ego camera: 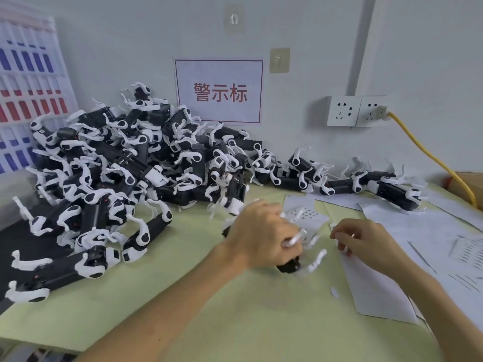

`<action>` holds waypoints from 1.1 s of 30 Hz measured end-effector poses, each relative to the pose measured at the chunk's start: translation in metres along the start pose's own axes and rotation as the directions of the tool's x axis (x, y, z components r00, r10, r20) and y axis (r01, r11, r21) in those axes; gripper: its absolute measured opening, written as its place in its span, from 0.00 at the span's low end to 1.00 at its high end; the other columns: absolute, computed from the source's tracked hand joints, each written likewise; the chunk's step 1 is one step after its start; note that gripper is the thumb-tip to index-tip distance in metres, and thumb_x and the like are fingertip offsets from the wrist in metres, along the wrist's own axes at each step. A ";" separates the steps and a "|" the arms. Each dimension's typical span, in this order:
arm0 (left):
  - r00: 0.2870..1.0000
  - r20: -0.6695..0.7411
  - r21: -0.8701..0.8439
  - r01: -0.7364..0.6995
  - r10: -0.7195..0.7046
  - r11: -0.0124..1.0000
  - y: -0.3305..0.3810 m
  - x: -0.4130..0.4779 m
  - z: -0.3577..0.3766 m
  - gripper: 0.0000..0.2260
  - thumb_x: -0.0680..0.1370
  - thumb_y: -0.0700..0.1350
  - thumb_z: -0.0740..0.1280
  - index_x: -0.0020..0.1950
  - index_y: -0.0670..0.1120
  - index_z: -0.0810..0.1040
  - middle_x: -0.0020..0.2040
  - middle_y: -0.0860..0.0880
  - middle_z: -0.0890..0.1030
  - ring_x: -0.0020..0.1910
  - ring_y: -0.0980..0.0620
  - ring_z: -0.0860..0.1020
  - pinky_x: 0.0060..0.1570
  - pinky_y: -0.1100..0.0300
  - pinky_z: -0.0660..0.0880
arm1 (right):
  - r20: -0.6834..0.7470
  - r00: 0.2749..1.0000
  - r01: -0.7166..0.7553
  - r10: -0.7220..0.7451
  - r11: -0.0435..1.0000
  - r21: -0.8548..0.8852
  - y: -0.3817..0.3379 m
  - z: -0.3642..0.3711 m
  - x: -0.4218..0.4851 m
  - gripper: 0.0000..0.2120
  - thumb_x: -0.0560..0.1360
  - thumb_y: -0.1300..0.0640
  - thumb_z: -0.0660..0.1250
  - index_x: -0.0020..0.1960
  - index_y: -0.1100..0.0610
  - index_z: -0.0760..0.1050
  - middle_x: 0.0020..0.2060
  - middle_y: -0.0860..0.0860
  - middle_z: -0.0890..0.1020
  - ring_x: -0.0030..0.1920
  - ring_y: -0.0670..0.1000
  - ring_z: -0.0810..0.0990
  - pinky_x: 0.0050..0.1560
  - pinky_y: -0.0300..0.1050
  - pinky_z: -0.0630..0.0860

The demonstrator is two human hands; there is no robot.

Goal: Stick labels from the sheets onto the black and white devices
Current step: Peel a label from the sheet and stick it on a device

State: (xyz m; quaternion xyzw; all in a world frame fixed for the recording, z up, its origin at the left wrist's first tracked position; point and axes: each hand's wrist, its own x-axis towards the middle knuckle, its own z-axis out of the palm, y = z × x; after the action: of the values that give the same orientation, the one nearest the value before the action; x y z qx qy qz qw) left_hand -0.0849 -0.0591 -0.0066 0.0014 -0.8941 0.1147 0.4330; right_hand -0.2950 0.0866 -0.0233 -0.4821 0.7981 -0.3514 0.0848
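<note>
Gripping the apparently rigid device (288,267) by its black body, left hand (258,231) is steadying it; right hand (366,241) is pinching a flimsy label (339,234).

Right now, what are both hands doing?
Left hand: grips a black and white device.
Right hand: pinches a small white label, blurred.
</note>
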 end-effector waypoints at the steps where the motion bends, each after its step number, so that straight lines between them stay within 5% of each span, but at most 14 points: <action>1: 1.000 0.005 0.024 -0.015 0.015 1.000 0.007 0.003 0.005 0.14 0.71 0.47 0.66 0.25 0.49 0.71 0.22 0.52 0.70 0.30 0.51 0.61 0.34 0.60 0.55 | -0.004 1.000 0.006 -0.006 1.000 0.001 0.000 0.000 0.000 0.13 0.78 0.64 0.67 0.40 0.49 0.82 0.31 0.45 0.84 0.29 0.46 0.81 0.37 0.42 0.77; 5: 0.994 -0.063 -0.025 0.088 -0.089 0.996 0.016 0.011 0.022 0.17 0.72 0.42 0.72 0.26 0.45 0.70 0.31 0.50 0.76 0.35 0.48 0.70 0.37 0.56 0.61 | -0.017 0.999 0.044 -0.044 0.999 -0.024 0.000 0.000 0.000 0.15 0.77 0.66 0.66 0.38 0.49 0.81 0.30 0.45 0.83 0.28 0.46 0.80 0.35 0.41 0.76; 7: 0.980 -0.117 -0.068 0.151 -0.158 0.986 0.014 0.009 0.026 0.16 0.77 0.44 0.68 0.29 0.43 0.74 0.40 0.50 0.81 0.40 0.48 0.75 0.41 0.53 0.66 | -0.029 0.999 0.040 -0.041 0.999 -0.009 -0.002 0.000 0.000 0.17 0.76 0.68 0.65 0.38 0.48 0.80 0.30 0.45 0.83 0.28 0.46 0.80 0.36 0.42 0.76; 10: 0.932 -0.175 -0.294 0.257 -0.316 0.920 0.005 0.000 0.026 0.19 0.81 0.44 0.62 0.32 0.38 0.74 0.38 0.47 0.80 0.36 0.46 0.74 0.36 0.49 0.71 | -0.064 0.996 0.061 -0.059 0.998 0.029 -0.003 -0.001 -0.001 0.19 0.73 0.69 0.64 0.39 0.45 0.80 0.31 0.48 0.83 0.29 0.45 0.80 0.37 0.44 0.75; 12: 0.881 -0.125 -0.496 0.344 -0.457 0.797 0.005 -0.005 0.024 0.21 0.82 0.46 0.59 0.33 0.36 0.72 0.33 0.44 0.77 0.31 0.45 0.73 0.32 0.49 0.70 | -0.072 0.993 0.102 -0.098 0.994 0.046 -0.006 -0.002 -0.003 0.19 0.74 0.68 0.66 0.40 0.43 0.79 0.32 0.46 0.82 0.32 0.44 0.79 0.37 0.39 0.73; 15: 0.718 0.029 -0.674 0.527 -0.695 0.517 0.011 -0.003 0.020 0.20 0.79 0.57 0.59 0.30 0.50 0.74 0.27 0.55 0.75 0.27 0.56 0.70 0.30 0.58 0.67 | -0.011 0.983 0.184 -0.184 0.980 0.069 -0.011 -0.003 -0.006 0.19 0.73 0.68 0.70 0.44 0.42 0.77 0.36 0.40 0.82 0.39 0.43 0.79 0.39 0.32 0.71; 18: 0.529 0.221 -0.795 0.585 -0.819 0.164 0.016 0.004 0.023 0.24 0.77 0.60 0.62 0.35 0.39 0.72 0.29 0.47 0.75 0.26 0.49 0.72 0.27 0.53 0.72 | 0.104 0.969 0.188 -0.225 0.940 0.285 -0.017 -0.003 -0.010 0.18 0.73 0.62 0.77 0.57 0.44 0.79 0.47 0.41 0.84 0.48 0.46 0.82 0.49 0.42 0.78; 20: 0.475 0.303 -0.821 0.570 -0.826 0.027 0.019 0.005 0.026 0.23 0.80 0.54 0.63 0.39 0.33 0.70 0.28 0.48 0.77 0.22 0.48 0.75 0.21 0.55 0.73 | 0.173 0.961 0.108 -0.215 0.870 0.480 -0.021 -0.004 -0.012 0.24 0.71 0.55 0.79 0.65 0.47 0.78 0.54 0.48 0.85 0.55 0.54 0.83 0.55 0.49 0.81; 23: 0.504 0.318 -0.811 0.583 -0.803 0.045 0.023 0.000 0.028 0.19 0.83 0.46 0.63 0.35 0.38 0.69 0.25 0.51 0.72 0.21 0.50 0.71 0.21 0.62 0.68 | 0.243 0.928 0.062 -0.284 0.758 0.649 -0.023 -0.002 -0.015 0.28 0.69 0.48 0.77 0.68 0.47 0.77 0.58 0.54 0.85 0.57 0.58 0.84 0.52 0.46 0.80; 27: 0.616 0.425 -0.784 0.617 -0.663 0.071 0.025 0.000 0.022 0.21 0.80 0.54 0.58 0.36 0.40 0.75 0.29 0.45 0.78 0.25 0.46 0.72 0.27 0.59 0.67 | 0.174 0.951 0.027 -0.257 0.628 0.778 -0.025 0.002 -0.014 0.18 0.74 0.44 0.73 0.61 0.49 0.81 0.58 0.58 0.84 0.57 0.60 0.84 0.50 0.47 0.80; 30: 0.646 0.577 -0.754 0.656 -0.499 -0.022 0.026 0.003 0.019 0.25 0.81 0.56 0.54 0.38 0.41 0.80 0.38 0.43 0.85 0.29 0.45 0.76 0.30 0.58 0.69 | 0.150 0.970 -0.033 -0.191 0.510 0.860 -0.025 0.000 -0.010 0.19 0.77 0.41 0.68 0.60 0.53 0.83 0.59 0.58 0.84 0.57 0.57 0.84 0.51 0.46 0.80; 33: 0.686 0.636 -0.705 0.703 -0.353 0.096 0.032 -0.002 0.022 0.28 0.83 0.56 0.53 0.32 0.45 0.82 0.41 0.43 0.86 0.33 0.47 0.77 0.34 0.57 0.70 | 0.099 0.994 -0.081 -0.039 0.327 0.942 -0.027 -0.006 -0.006 0.19 0.79 0.41 0.64 0.53 0.52 0.87 0.52 0.55 0.86 0.49 0.53 0.86 0.45 0.42 0.82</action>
State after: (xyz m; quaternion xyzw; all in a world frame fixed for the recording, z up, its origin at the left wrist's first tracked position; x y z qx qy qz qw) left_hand -0.1038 -0.0322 -0.0274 0.1002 -0.7785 -0.5802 0.2174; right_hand -0.2755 0.0869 -0.0033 -0.3506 0.4466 -0.7226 0.3943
